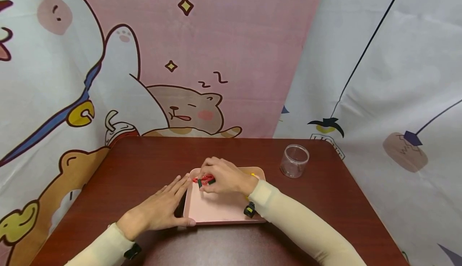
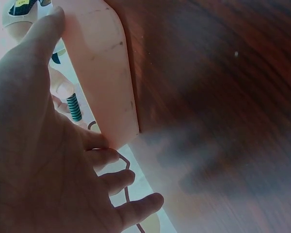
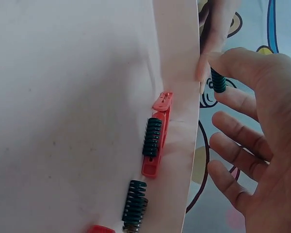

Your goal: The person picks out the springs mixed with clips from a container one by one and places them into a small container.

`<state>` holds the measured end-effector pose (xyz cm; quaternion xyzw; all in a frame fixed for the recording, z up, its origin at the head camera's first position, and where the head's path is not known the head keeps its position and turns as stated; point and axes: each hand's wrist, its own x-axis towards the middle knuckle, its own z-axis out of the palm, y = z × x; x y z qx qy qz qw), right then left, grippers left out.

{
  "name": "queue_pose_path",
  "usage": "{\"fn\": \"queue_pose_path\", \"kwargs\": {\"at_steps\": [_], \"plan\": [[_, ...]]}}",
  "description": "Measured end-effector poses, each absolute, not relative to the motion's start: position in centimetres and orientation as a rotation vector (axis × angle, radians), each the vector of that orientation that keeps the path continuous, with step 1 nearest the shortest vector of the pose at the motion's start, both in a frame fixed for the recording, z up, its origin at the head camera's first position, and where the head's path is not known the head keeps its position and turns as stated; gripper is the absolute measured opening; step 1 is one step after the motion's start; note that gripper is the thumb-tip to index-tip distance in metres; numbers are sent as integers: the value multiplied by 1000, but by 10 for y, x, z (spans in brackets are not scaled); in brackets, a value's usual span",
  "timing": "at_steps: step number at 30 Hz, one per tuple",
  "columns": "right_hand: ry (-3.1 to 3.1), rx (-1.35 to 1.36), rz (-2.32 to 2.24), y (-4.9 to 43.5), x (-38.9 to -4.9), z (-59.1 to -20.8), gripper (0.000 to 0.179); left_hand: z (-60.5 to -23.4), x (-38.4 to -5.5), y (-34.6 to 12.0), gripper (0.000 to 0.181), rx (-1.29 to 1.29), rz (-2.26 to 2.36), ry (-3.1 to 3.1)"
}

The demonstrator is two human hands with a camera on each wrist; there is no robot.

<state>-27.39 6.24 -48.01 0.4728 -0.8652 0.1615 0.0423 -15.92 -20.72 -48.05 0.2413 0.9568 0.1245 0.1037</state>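
One dark green spring, and the right hand has it! Thumb and index finger pinch it while the other three fingers spread loosely, gripping nothing. We're over the far left part of the pink tray, set on the dark bench.

Over to the left hand: fingers straight and gripping nothing, laid along the tray's left side, thumb at the near left corner, seemingly to steady it. Down inside, by the tray wall, a second spring lies against a red plastic clip, a third spring just beside them, another red piece cut off by the right wrist view's edge. Yellow pieces sit at the tray's right side, partly behind the right arm; far right on the bench, a clear jar stands upright.

So the step in hand looks like handling a single spring, and I'd say the next move calls for a firm pinch, clear of the neighbouring pieces, with the tray held steady.
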Motion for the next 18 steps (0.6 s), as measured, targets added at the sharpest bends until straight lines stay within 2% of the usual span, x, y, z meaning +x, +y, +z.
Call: {"fn": "queue_pose_path", "kwargs": {"at_steps": [18], "plan": [[-2620,1412,469,82,-265,-475,35,-479,-157,-205,140,709,354,2833]]}}
